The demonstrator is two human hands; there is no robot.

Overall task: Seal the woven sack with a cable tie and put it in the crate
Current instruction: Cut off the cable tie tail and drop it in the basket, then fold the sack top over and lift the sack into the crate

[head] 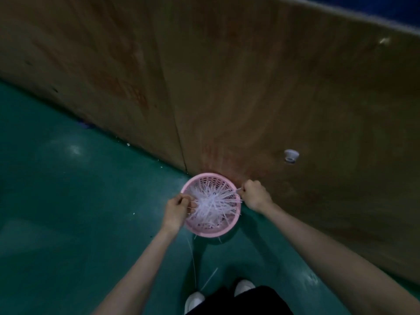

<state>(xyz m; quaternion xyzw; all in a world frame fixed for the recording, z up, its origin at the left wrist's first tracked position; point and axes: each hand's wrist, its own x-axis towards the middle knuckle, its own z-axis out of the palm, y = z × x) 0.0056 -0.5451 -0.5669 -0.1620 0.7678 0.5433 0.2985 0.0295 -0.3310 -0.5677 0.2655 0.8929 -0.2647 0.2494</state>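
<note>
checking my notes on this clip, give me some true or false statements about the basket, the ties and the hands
1. The basket is pink. True.
2. The basket stands on a table. False: it stands on the green floor, beside a brown board.
3. The basket holds white cable ties. True.
4. Both hands are at the basket. True: the left hand is in the ties, the right hand pinches one at the rim.
5. A woven sack lies next to the basket. False: no sack is in view.
6. No ties lie outside the basket. False: loose ties lie on the floor near the shoes.
</note>
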